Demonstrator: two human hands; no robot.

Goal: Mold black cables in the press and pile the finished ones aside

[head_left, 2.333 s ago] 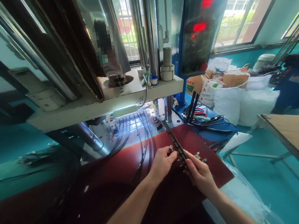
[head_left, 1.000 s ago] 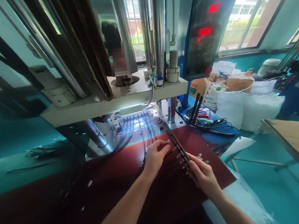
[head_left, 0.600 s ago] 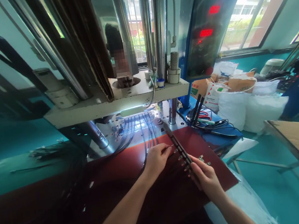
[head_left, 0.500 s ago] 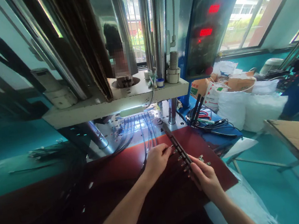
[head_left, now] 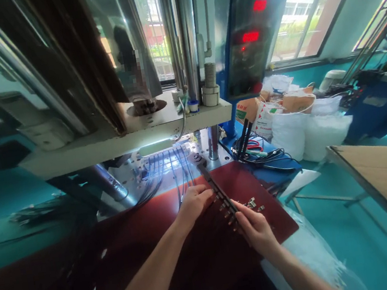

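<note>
Along the far half of the dark red board (head_left: 258, 188), your right hand (head_left: 257, 231) grips the lower end of a dark slotted bar (head_left: 218, 193), which lies slanted across the board with small metal terminals (head_left: 225, 210) jutting from its left side. Your left hand (head_left: 194, 202) sits curled just beside the bar; whether it holds anything cannot be told from this view. Loose terminals (head_left: 251, 202) lie just right of the bar, and black cables (head_left: 180, 181) run past your left hand toward the base of the press (head_left: 106, 146).
</note>
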